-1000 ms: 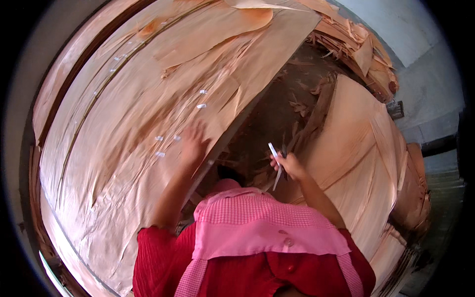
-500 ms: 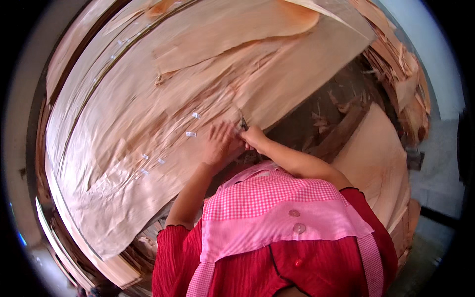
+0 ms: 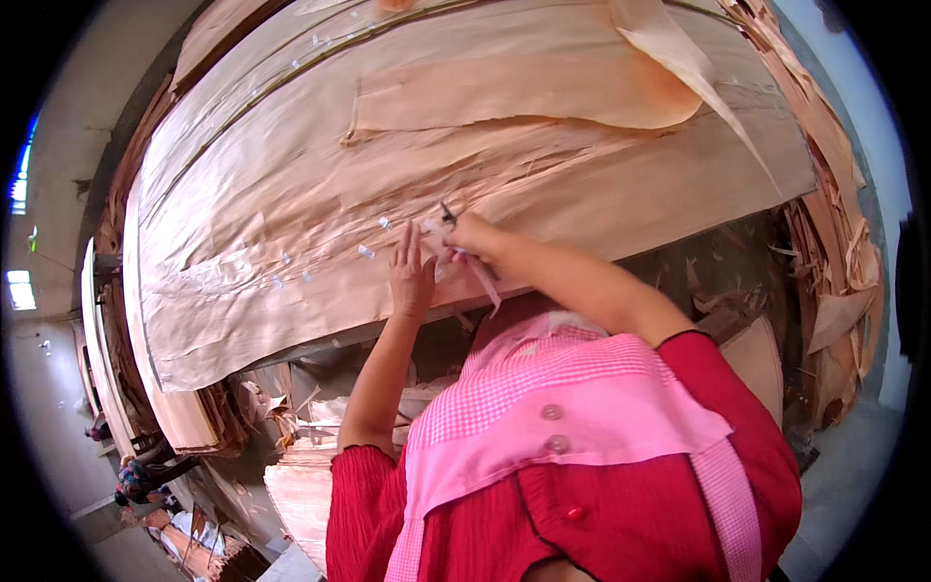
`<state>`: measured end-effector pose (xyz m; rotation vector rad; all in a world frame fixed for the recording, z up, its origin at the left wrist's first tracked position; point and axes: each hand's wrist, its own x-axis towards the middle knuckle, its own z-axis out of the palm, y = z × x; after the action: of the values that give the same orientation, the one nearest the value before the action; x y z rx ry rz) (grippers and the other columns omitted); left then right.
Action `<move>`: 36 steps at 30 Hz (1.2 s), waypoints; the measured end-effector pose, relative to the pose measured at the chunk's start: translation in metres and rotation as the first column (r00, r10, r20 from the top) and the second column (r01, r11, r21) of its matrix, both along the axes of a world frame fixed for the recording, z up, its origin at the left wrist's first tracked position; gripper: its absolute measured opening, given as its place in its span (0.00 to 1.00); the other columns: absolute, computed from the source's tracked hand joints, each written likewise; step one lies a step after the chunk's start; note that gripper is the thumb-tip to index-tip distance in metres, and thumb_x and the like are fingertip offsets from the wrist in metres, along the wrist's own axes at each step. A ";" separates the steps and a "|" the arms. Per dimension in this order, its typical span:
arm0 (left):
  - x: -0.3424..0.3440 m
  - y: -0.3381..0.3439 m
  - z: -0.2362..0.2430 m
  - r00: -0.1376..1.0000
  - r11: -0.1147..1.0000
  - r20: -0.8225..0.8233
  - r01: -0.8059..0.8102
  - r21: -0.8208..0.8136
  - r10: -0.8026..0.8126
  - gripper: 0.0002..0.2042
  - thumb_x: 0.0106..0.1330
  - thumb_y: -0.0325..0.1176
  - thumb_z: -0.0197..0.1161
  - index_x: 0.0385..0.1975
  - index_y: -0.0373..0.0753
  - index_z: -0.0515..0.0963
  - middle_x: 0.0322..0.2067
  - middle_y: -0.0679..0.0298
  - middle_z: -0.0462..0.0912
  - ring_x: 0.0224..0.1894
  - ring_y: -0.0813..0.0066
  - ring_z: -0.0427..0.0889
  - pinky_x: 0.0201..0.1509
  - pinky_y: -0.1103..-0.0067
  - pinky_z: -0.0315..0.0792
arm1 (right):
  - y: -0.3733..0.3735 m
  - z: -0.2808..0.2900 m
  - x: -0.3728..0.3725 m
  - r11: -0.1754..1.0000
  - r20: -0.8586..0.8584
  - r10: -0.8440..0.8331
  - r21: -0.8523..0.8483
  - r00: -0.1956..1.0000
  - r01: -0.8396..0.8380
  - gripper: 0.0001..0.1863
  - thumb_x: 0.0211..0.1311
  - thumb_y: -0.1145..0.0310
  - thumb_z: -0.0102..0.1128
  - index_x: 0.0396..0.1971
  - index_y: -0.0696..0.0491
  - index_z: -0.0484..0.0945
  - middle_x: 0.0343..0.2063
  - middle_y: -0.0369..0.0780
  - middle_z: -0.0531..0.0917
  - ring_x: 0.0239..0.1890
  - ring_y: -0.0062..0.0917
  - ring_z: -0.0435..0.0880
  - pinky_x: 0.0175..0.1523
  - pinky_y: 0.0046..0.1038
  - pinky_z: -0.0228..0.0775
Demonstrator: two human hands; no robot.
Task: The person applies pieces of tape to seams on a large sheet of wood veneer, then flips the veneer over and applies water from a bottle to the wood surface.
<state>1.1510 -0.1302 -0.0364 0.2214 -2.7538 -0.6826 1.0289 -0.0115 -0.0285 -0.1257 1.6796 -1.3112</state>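
My left hand [image 3: 413, 274] lies on the broad, pale tan sheet of thin wood veneer [image 3: 242, 247], just in from its near edge, fingers stretched out straight and gripping nothing I can see. Close beside it, my right hand [image 3: 470, 238] is closed around a small, dark-tipped hand tool [image 3: 447, 212], which points away from me; a narrow, whitish strip [image 3: 484, 279] hangs below that hand toward the near edge, though I cannot tell which fingers hold it. Small, white rectangular tape pieces [image 3: 366, 251] dot the sheet left of my left hand, well inside its left edge. Toward the far edge lies a long, loose tan veneer piece [image 3: 524, 92], and a pale, curled veneer offcut [image 3: 669, 48] reaches toward the right corner. A broad run of sheet separates my right hand from that corner, while the near edge borders a dark, scrap-strewn gap [image 3: 718, 262] under my right forearm.
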 end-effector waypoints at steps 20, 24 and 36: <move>-0.094 0.135 0.001 0.942 0.923 0.209 0.307 -0.231 -0.261 0.33 0.56 0.49 0.55 0.62 0.46 0.54 0.65 0.62 0.46 0.68 0.60 0.40 0.66 0.58 0.31 | 0.367 0.035 -0.073 0.856 -0.015 -0.512 0.080 0.859 0.511 0.10 0.53 0.71 0.58 0.32 0.59 0.70 0.23 0.41 0.78 0.19 0.20 0.74 0.24 0.19 0.68; -0.100 0.141 -0.001 0.939 0.926 0.246 0.296 -0.232 -0.239 0.33 0.56 0.49 0.54 0.62 0.45 0.55 0.65 0.62 0.48 0.68 0.61 0.40 0.66 0.58 0.30 | 0.555 0.095 -0.162 0.319 -0.635 0.367 0.772 0.679 0.549 0.10 0.52 0.75 0.56 0.34 0.61 0.77 0.26 0.48 0.80 0.28 0.38 0.81 0.31 0.38 0.70; -0.160 0.214 0.051 0.995 0.996 0.077 -0.052 -0.074 0.058 0.29 0.53 0.38 0.62 0.56 0.42 0.64 0.57 0.61 0.65 0.65 0.62 0.52 0.65 0.57 0.38 | 0.601 -0.017 -0.383 0.836 -0.602 0.038 0.456 0.798 0.305 0.11 0.54 0.66 0.53 0.24 0.59 0.76 0.17 0.41 0.77 0.21 0.31 0.77 0.26 0.31 0.68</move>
<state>0.9914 0.0839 0.0149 0.3138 -2.8302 -0.5711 0.6458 0.5897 -0.0452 -0.0812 2.5925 -0.8862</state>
